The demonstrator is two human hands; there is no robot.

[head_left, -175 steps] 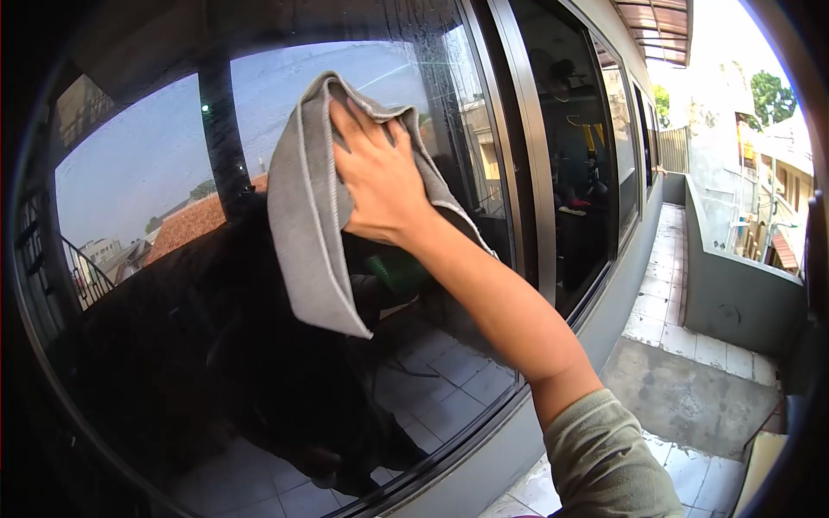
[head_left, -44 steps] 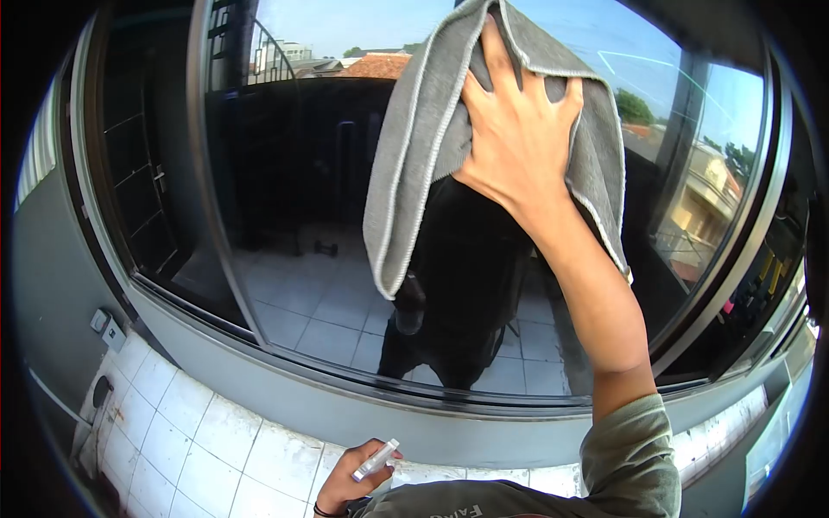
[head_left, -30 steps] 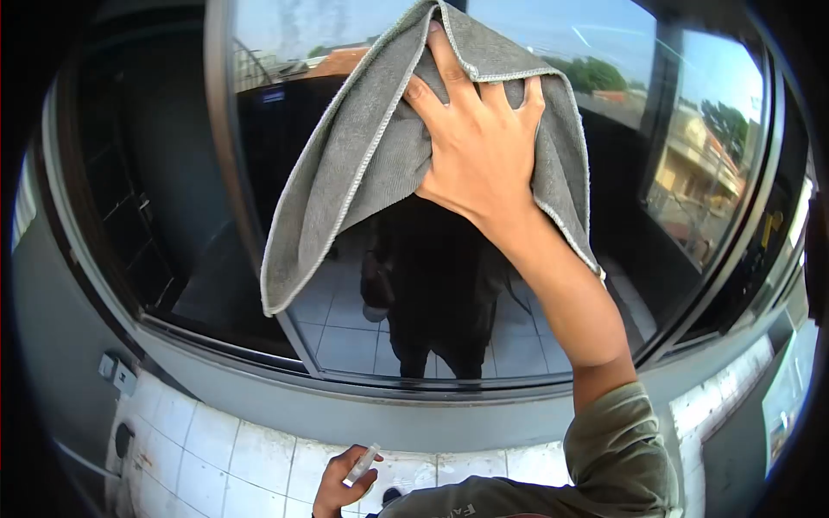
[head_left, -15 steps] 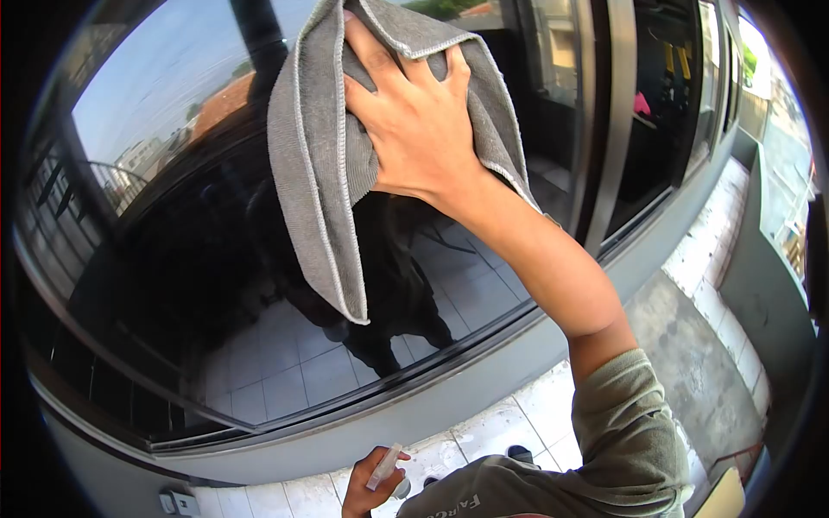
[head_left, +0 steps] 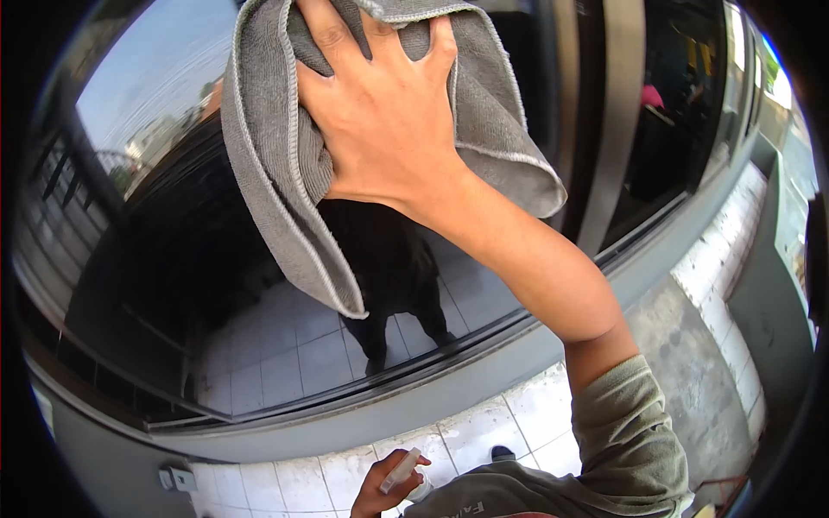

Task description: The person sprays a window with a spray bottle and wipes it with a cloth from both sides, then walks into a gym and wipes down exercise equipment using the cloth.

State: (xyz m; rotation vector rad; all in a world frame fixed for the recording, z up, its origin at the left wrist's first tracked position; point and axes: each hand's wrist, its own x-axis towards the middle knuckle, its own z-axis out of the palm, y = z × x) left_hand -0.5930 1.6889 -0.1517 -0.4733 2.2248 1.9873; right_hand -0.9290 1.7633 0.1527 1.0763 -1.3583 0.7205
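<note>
My right hand [head_left: 380, 112] is spread over a grey microfiber cloth [head_left: 263, 147] and presses it to a large dark window pane [head_left: 259, 319]. Some fingertips are tucked under the cloth's folds, and its upper edge runs out of view. One corner of the cloth hangs down towards the lower part of the glass. At the bottom of the view, my left hand [head_left: 382, 485] is closed around a spray bottle [head_left: 402, 470]. The bottle's pale, translucent spray head shows; most of its body is hidden by the hand and my shirt.
A grey ledge [head_left: 363, 423] runs below the window, above white floor tiles [head_left: 475, 432]. To the right stands a metal frame post [head_left: 615, 121] beside another opening. A low grey wall [head_left: 773, 259] borders the concrete patch [head_left: 691, 363]. A small wall box [head_left: 180, 479] sits lower left.
My right hand and the cloth have moved left and slightly up across the glass, and the cloth's right corner has spread out. My left hand still holds the spray bottle, a little further right in view.
</note>
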